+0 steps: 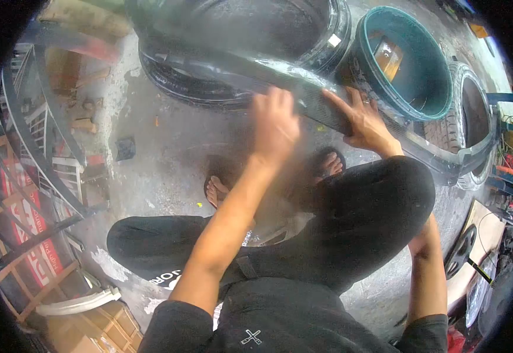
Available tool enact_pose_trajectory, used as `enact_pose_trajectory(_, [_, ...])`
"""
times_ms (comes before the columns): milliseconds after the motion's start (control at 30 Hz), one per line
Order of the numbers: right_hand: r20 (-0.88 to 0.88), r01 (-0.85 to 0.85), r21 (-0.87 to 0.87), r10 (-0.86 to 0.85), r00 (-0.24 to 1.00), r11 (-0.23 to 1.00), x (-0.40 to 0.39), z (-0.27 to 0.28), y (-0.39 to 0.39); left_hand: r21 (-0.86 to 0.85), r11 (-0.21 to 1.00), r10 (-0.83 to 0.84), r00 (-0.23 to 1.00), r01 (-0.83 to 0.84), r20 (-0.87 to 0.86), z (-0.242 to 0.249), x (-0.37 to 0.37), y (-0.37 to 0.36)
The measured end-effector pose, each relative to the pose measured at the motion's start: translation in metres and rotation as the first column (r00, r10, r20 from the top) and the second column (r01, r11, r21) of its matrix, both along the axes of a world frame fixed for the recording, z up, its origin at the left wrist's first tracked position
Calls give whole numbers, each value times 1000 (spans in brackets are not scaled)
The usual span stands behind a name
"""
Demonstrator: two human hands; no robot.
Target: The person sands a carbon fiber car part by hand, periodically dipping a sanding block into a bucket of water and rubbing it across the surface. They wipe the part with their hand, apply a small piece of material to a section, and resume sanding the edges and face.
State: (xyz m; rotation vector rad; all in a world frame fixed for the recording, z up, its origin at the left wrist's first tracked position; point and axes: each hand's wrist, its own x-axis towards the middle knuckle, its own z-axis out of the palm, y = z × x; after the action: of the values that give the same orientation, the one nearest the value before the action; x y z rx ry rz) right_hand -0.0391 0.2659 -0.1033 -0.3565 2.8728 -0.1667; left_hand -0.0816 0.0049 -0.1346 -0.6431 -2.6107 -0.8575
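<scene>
A long dark curved strip (321, 109) crosses the upper middle, with a shiny wet-looking patch on it. My left hand (277, 120) is closed at its near edge, blurred by motion; anything inside the fingers is too hidden to name. On the strip further right lies my right hand (368, 120), its fingers spread and a ring on one finger. The strip passes over the front of a black tyre (177, 82) and bends at its right end beside another tyre (444, 132).
Behind my right hand stands a teal tub (362, 44) with a brown object inside. Metal frames (50, 126) and a cardboard box (100, 326) are at the left. A board (474, 235) leans at the right. My knees and feet are below the strip.
</scene>
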Motion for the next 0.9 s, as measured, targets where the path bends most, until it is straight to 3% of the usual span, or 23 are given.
enact_pose_trajectory(67, [1, -12, -5, 12, 1000, 1000, 0, 1, -1, 50, 986, -160, 987, 161, -17, 2, -2, -13])
enact_pose_trajectory(100, [-7, -11, -15, 11, 1000, 1000, 0, 1, 0, -78, 988, -134, 991, 133, -5, 0, -21, -31])
enact_pose_trajectory(167, [17, -5, -31, 6, 1000, 999, -1, 2, 0, 26, 999, 49, 994, -46, -97, -1, -53, -62])
enact_pose_trajectory(233, [26, 14, -50, -12, 1000, 999, -1, 1, -1, 64, 977, 210, 966, -203, -152, -1, -39, -39])
enact_pose_trajectory(333, [-34, -27, 21, 28, 999, 999, 0, -1, 1, 35, 999, -2, 993, 6, -117, 0, 4, 4])
enact_pose_trajectory(433, [-67, -44, -56, 40, 997, 997, 1, -6, 4, -16, 1000, -26, 998, 26, -54, 1, -37, -42])
enact_pose_trajectory(467, [-69, -45, -41, 42, 997, 998, 1, -7, 4, 108, 993, 48, 997, -41, -64, -2, -45, -47])
enact_pose_trajectory(567, [-101, -48, -34, 44, 994, 998, 3, -14, 10, 42, 993, 117, 986, -113, -119, 3, -7, 0])
enact_pose_trajectory(633, [-123, -67, -34, 63, 990, 997, 3, -10, 5, 60, 998, 37, 994, -31, -106, 2, -1, -4])
enact_pose_trajectory(700, [-110, -62, -27, 59, 992, 998, 2, -11, 5, -63, 996, -73, 984, 64, -164, 0, -38, -41])
enact_pose_trajectory(767, [-103, -44, -32, 41, 994, 999, 5, -11, 5, 23, 991, 136, 975, -134, -174, 2, -46, -45])
enact_pose_trajectory(833, [-156, -64, -55, 55, 986, 996, 5, -15, 9, 21, 986, 169, 976, -168, -134, -1, -22, -19])
enact_pose_trajectory(867, [-101, -36, -21, 33, 994, 999, 4, -11, 5, -147, 987, 57, 997, -65, -54, -8, -12, -10])
enact_pose_trajectory(900, [-27, -4, -40, 3, 1000, 999, 3, -11, 6, -15, 1000, 9, 1000, -9, 1, -3, -7, -13])
